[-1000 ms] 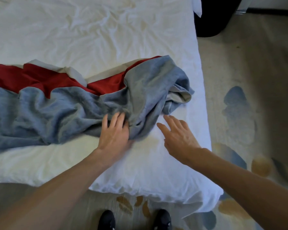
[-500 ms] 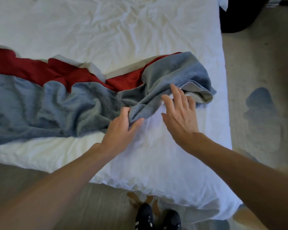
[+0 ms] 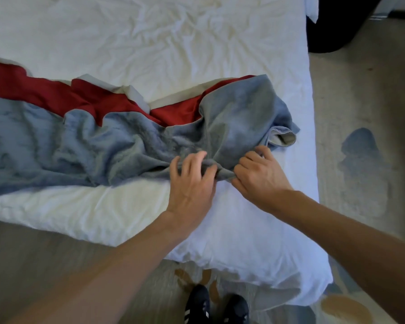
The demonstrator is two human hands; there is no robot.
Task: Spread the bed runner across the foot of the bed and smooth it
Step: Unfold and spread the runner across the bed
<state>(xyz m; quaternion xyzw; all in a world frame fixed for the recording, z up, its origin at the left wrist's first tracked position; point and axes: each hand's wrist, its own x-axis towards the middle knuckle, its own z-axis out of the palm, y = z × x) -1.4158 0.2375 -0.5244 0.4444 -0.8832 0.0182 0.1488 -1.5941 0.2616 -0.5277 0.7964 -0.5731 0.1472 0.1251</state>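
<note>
Now both the left hand point(image 3: 192, 181) and right hand point(image 3: 258, 175), open earlier, pinch the bed runner's point(image 3: 117, 146) near edge.

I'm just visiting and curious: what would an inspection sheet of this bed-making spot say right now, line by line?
Surface: white bedding is wrinkled, with its near corner hanging over the foot.
Job's things: bed runner, grey with a red band, lies bunched and twisted, its right end folded over.
Clutter: nothing seen.
Grippers: left hand and right hand both pinch the runner's near edge, side by side.
Cables: nothing seen.
Surroundings: patterned carpet to the right, a dark object at top right, black shoes at the bottom.
</note>
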